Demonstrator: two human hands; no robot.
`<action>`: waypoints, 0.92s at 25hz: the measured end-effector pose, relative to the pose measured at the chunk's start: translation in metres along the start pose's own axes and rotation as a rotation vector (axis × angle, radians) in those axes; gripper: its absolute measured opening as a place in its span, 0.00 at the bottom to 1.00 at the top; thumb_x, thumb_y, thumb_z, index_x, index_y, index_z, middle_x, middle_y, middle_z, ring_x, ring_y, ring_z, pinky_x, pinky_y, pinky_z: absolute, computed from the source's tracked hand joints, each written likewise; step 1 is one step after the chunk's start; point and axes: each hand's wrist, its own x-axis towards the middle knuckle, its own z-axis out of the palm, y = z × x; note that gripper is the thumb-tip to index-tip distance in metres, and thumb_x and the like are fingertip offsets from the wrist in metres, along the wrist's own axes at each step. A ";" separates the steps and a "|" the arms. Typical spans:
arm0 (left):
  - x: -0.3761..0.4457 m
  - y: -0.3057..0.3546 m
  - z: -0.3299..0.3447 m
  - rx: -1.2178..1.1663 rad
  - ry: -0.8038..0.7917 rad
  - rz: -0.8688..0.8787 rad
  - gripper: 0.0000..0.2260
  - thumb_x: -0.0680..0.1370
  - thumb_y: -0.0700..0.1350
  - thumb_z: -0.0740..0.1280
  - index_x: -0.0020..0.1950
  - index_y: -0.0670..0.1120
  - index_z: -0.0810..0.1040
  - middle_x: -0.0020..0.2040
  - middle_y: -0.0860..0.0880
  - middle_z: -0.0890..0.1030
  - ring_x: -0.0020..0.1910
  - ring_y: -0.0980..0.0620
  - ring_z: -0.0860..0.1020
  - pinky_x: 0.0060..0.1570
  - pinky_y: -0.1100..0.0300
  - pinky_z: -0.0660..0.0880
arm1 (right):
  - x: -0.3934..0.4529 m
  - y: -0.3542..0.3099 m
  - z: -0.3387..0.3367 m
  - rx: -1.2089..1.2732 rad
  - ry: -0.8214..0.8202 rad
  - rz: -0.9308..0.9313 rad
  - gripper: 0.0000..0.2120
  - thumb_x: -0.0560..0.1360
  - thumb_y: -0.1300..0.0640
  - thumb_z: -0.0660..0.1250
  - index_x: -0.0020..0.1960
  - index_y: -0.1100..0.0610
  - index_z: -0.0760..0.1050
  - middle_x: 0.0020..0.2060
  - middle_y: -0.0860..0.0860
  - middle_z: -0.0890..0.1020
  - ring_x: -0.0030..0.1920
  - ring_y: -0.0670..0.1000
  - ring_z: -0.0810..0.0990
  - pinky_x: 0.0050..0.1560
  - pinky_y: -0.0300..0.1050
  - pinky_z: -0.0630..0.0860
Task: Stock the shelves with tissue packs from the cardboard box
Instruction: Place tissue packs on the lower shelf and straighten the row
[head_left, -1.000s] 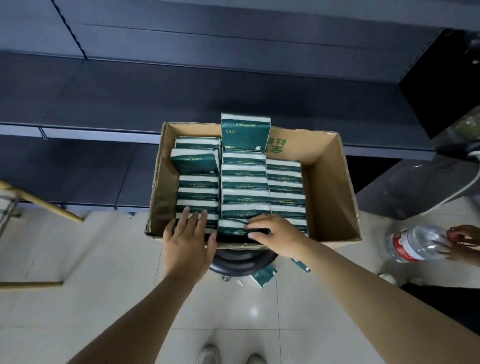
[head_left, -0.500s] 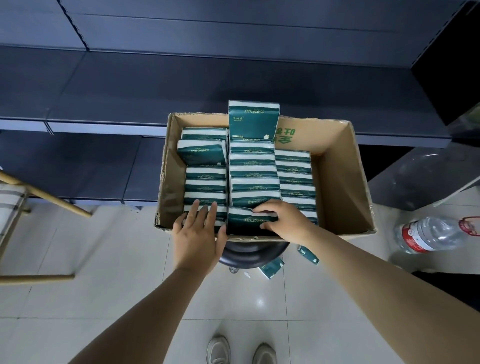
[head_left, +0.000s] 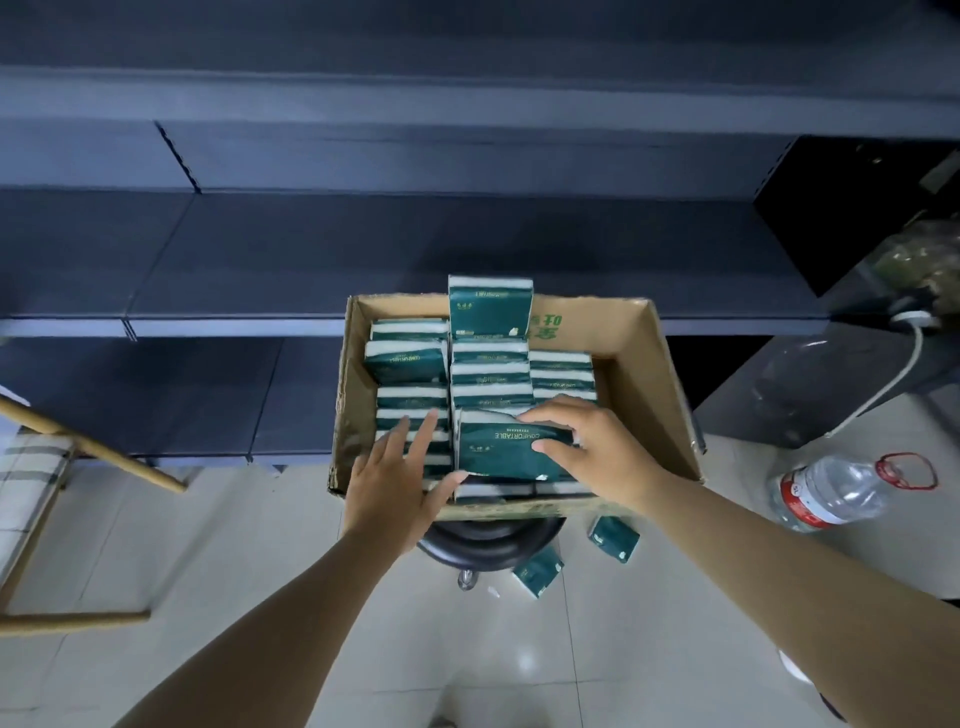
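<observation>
Half a second ago the nearest tissue pack (head_left: 506, 447) lay down in the front row of the cardboard box (head_left: 654, 395); now it has come up out of the row, its green face tipped toward the person, printed word upside down, long axis running from nine to three o'clock. The right hand (head_left: 587, 447) grips it at its three o'clock end, fingers curled over the far edge and thumb on the face. The left hand (head_left: 395, 478) has slid closer to it: fingers straight and spread over the left column of packs, thumb touching the lifted pack's near left corner.

On the floor, two loose packs (head_left: 613, 538) lie at five o'clock from the box, beside the round black stool (head_left: 488, 535) that carries it. A clear water bottle (head_left: 826, 491) lies on its side well off at three o'clock.

The other packs stand on edge in three columns, white bands up. One upright pack (head_left: 491, 306) rises above the far wall at twelve o'clock.

Beyond the box run the dark shelves (head_left: 234, 270), the near one's front edge level with the box's far rim.
</observation>
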 end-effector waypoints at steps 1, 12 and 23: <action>0.006 0.002 -0.015 -0.015 0.033 0.013 0.39 0.71 0.71 0.43 0.78 0.55 0.45 0.76 0.47 0.58 0.73 0.47 0.60 0.69 0.50 0.60 | 0.000 -0.011 -0.017 -0.035 0.030 -0.039 0.13 0.74 0.61 0.68 0.58 0.52 0.78 0.50 0.42 0.77 0.53 0.39 0.74 0.51 0.26 0.64; 0.086 0.101 -0.282 -0.055 0.524 0.298 0.43 0.68 0.74 0.46 0.78 0.53 0.52 0.75 0.45 0.62 0.74 0.47 0.59 0.69 0.50 0.59 | 0.008 -0.180 -0.250 -0.358 0.395 -0.404 0.13 0.77 0.58 0.62 0.60 0.56 0.76 0.49 0.46 0.77 0.50 0.46 0.74 0.51 0.27 0.65; 0.220 0.230 -0.466 -0.006 0.953 0.374 0.36 0.73 0.68 0.52 0.75 0.47 0.62 0.69 0.38 0.69 0.68 0.40 0.68 0.64 0.43 0.66 | 0.085 -0.230 -0.463 -0.343 0.655 -0.540 0.12 0.78 0.60 0.62 0.61 0.54 0.75 0.50 0.43 0.75 0.49 0.38 0.70 0.48 0.25 0.63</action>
